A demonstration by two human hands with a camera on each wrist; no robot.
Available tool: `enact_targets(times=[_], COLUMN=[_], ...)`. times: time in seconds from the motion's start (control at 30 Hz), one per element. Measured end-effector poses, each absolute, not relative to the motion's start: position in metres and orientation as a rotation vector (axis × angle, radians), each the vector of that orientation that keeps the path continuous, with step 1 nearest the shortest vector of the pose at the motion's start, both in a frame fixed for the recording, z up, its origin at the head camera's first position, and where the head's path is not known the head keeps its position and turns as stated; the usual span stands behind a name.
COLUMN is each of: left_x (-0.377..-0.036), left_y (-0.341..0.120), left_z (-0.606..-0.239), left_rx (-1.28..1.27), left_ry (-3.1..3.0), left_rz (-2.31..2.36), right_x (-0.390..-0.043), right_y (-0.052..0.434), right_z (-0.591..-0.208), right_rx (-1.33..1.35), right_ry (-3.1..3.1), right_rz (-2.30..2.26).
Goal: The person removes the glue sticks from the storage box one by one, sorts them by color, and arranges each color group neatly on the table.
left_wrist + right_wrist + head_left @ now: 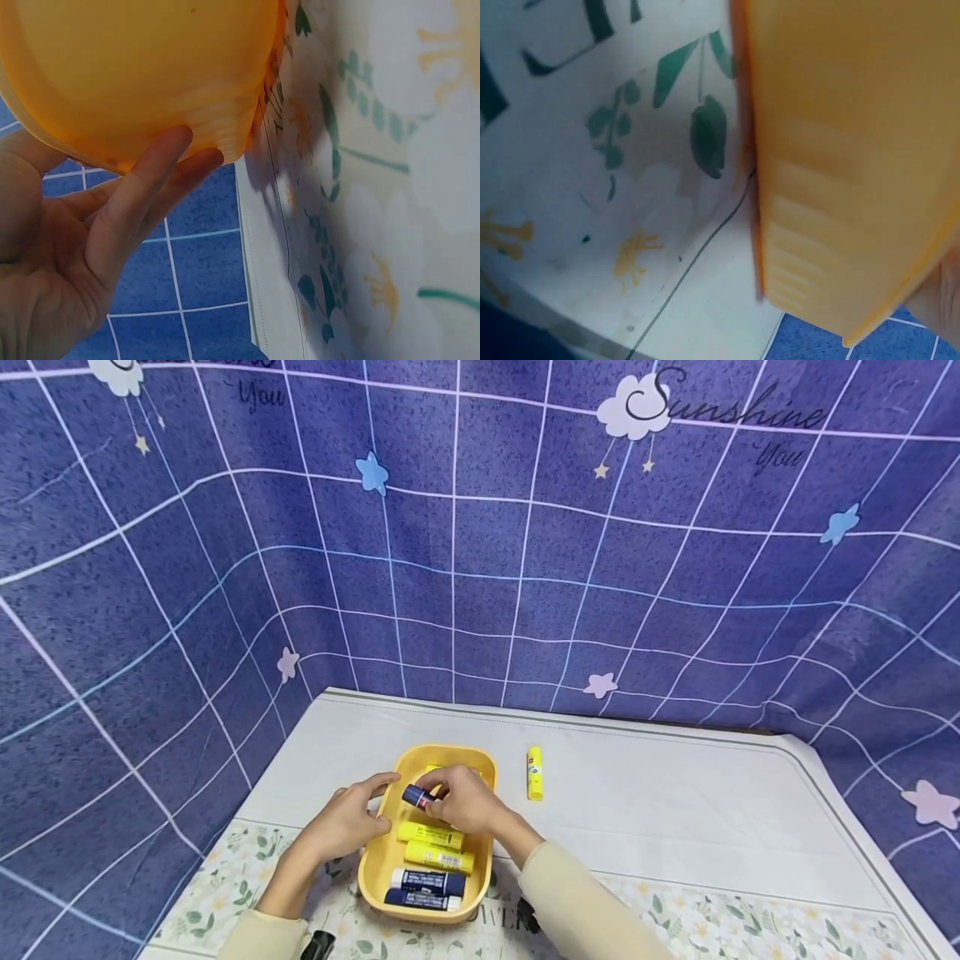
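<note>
A yellow basket (365, 875) sits on the table, with several yellow and navy glue sticks lying inside. My left hand (347, 817) holds the basket's left side. In the left wrist view, fingertips (176, 142) lie against its outer wall, while the thumb passes behind the rim. Over the far half of the basket, my right hand (465, 800) pinches a navy glue stick (417, 797) between thumb and fingers, one end pointing left. Nearer the front are a yellow glue stick (438, 857) and a navy-and-white one (427, 882). The right wrist view shows mostly the basket's outer wall (847, 165).
A single yellow glue stick (535, 773) stands apart on the white tabletop, right of the basket. Floral cloth (720, 914) covers the table's near part. A blue gridded curtain (510, 568) with stars hangs behind and at both sides.
</note>
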State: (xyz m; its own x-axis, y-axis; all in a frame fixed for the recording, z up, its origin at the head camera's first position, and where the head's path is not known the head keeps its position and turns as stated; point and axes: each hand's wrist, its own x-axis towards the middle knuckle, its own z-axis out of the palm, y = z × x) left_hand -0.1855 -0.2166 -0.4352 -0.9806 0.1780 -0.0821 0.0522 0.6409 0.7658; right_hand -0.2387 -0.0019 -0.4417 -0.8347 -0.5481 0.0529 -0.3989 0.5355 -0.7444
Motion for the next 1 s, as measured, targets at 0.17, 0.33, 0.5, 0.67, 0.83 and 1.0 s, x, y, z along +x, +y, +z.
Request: enact_targets(times=[0.17,0.33,0.5,0.67,0.83,1.0], left_x=[-0.184,-0.186,-0.187,-0.186,-0.186,-0.186], left_y=[-0.218,-0.216,-0.213,-0.213,-0.212,-0.214], left_z=[-0.436,-0.437,-0.436,-0.437,-0.437,-0.438], left_rx=[0.169,0.163,0.178,0.176,0.19,0.186], left_ry=[2.693,2.691,2.7,2.682,2.684,2.691], left_rz=[1.266,1.263,1.243,1.264,1.274,1.279], right_x=[-0.234,-0.23,-0.226,-0.216,-0.207,-0.195], right_y=[0.008,0.019,0.029,0.046,0.074,0.101], right_z=[-0.432,-0.417,-0.404,-0.395,-0.4,-0.404], right_rx=[-0.731,-0.637,-0.515,-0.339,-0.172,-0.028], right_ry=[2.469,2.342,2.152,2.015,1.948,1.874], right_rz=[-1.485,-1.725,-1.983,-2.164,-2.265,-2.331])
